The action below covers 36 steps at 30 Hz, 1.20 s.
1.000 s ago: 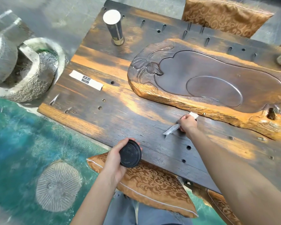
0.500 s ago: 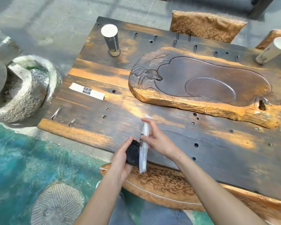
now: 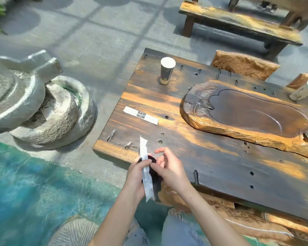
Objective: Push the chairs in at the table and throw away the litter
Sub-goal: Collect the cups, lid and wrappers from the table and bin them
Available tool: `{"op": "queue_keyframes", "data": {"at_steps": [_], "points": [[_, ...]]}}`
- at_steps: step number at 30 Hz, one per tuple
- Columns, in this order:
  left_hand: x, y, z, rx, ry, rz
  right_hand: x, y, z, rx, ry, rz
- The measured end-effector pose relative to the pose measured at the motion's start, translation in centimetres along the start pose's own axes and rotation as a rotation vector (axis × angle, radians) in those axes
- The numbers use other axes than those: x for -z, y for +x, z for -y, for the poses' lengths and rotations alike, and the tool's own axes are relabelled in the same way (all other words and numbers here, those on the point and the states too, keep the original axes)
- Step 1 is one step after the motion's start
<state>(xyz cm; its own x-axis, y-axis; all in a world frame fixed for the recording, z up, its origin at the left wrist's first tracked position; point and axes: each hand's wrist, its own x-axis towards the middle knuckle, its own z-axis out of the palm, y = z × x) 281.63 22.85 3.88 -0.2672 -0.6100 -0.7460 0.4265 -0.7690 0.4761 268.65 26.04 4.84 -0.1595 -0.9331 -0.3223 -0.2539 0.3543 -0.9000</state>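
Observation:
At the near left corner of the dark wooden table (image 3: 220, 167), my left hand (image 3: 135, 178) grips a black round lid (image 3: 154, 172) with a long white wrapper (image 3: 144, 153) pinned upright against it. My right hand (image 3: 169, 167) hovers beside the lid with its fingers spread, holding nothing. A white paper strip (image 3: 140, 115) lies flat on the table. A dark paper cup (image 3: 166, 71) stands at the far left corner. A white cup (image 3: 303, 90) lies on its side at the right. Gold-cushioned chairs sit at the far side (image 3: 244, 67) and the near side (image 3: 229, 210).
A carved wooden tea tray (image 3: 247, 112) fills the table's middle. Stacked stone millstones (image 3: 43, 112) stand left of the table. Teal water-like ground (image 3: 25, 183) with a round stepping stone (image 3: 75, 231) lies at my lower left. A wooden bench (image 3: 238, 23) stands behind the table.
My right hand picked the wrapper off the table and passed it to my left hand, which now holds it against the lid. My right hand has let go. The view swung left.

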Motion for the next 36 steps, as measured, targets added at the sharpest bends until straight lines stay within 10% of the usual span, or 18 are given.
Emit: {"op": "queue_keyframes", "data": {"at_steps": [15, 31, 36], "points": [[10.3, 1.9, -10.8, -0.029, -0.018, -0.17, -5.7, 12.9, 1.2, -0.23, -0.189, -0.055], [9.3, 13.6, -28.6, 0.104, 0.094, 0.009, -10.2, 33.9, -3.2, -0.376, -1.031, -0.071], [7.3, 16.6, -31.8, 0.134, 0.242, 0.07, -11.4, 33.1, -3.2, -0.528, -0.732, -0.043]]}}
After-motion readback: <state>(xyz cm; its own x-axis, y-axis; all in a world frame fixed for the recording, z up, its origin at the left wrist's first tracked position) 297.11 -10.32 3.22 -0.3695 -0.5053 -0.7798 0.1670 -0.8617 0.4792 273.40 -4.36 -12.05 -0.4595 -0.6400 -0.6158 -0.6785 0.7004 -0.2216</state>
